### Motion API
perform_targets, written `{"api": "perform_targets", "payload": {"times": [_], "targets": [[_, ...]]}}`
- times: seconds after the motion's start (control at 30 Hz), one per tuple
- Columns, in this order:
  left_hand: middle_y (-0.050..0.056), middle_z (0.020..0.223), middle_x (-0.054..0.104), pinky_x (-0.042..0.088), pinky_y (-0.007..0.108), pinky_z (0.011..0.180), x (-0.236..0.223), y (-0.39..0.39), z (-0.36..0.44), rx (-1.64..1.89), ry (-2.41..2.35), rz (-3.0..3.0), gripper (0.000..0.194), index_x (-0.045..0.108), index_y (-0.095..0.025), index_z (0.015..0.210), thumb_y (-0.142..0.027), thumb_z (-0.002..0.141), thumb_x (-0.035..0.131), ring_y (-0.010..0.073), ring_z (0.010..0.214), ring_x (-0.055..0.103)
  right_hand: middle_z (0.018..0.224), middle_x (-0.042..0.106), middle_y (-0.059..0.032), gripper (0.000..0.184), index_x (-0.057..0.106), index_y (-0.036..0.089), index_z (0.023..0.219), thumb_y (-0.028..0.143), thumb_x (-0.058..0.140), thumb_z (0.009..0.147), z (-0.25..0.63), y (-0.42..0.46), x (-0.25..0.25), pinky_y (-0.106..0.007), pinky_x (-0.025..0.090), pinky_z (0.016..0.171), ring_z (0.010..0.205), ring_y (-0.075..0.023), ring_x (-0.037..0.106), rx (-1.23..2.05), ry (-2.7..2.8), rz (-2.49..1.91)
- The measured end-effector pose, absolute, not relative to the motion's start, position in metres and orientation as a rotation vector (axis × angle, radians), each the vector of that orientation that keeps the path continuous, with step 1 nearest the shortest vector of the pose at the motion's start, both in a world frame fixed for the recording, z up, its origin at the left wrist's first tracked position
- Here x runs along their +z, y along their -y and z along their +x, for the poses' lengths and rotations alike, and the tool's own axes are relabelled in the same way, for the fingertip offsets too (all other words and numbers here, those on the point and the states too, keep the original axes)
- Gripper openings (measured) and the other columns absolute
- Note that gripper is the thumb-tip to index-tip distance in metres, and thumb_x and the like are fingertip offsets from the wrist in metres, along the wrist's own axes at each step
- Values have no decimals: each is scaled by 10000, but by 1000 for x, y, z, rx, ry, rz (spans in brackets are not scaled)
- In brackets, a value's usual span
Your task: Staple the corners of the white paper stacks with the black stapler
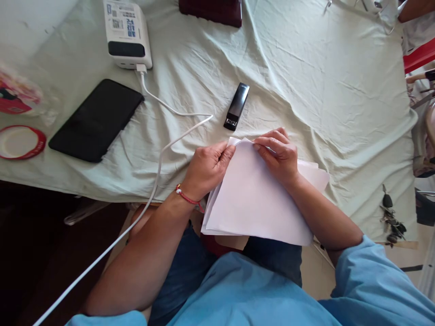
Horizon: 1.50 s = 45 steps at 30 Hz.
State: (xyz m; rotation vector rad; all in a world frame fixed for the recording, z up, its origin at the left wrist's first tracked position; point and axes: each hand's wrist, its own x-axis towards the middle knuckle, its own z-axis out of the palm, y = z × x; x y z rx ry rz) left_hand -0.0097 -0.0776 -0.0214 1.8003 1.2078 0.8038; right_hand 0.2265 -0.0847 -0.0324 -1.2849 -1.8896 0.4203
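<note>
Several white sheets of paper point(261, 199) lie loosely stacked at the table's front edge and jut out over my lap. My left hand point(212, 165) pinches the stack's far left corner between thumb and fingers. At the far edge, a little to the right, my right hand point(278, 151) grips the paper with its fingertips, and its forearm rests across the sheets. Between the two hands the top edge of the paper is slightly lifted and bent. Just beyond them a black stapler point(237, 106) lies on the cloth, touched by neither hand.
A green cloth point(322, 90) covers the table. On the left are a black tablet-like slab point(97, 120), a tape roll point(22, 141) and a white boxy device point(127, 34) whose white cable point(159, 167) runs past my left arm. Keys point(390, 217) lie right; a dark red box point(212, 10) stands far.
</note>
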Motion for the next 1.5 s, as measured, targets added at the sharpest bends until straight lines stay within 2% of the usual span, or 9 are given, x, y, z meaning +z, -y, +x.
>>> {"api": "perform_targets", "payload": {"times": [0.5,0.8,1.33,1.5], "targets": [[-63,623,359,276,311,600,-21,80,-5,873,-1087,1785,428,366,-249,709,-388,1101,467,113,574,349,915,711,-33,126,734,274,1067,274,614,1105,213,90,-33,-418,527,878,892,-210,620,279,2022,-1138],[-54,627,423,288,312,599,-18,81,-8,820,-1060,1796,364,442,-243,753,-376,1090,468,119,570,387,928,715,-54,170,742,274,1069,327,587,1112,212,93,-32,-448,537,880,912,-228,621,280,2047,-1175],[-27,698,533,342,311,646,-8,82,-10,666,-1025,1819,277,484,-233,813,-346,1064,454,131,627,466,941,739,-37,116,729,276,1099,224,625,1095,208,95,-26,-412,533,834,891,-210,626,134,2046,-1048],[-26,689,541,339,316,644,-9,82,-11,644,-1029,1822,291,499,-229,810,-339,1075,451,133,619,473,934,734,-32,123,739,275,1095,238,622,1096,209,95,-27,-414,536,846,890,-206,626,128,2052,-1077]]}}
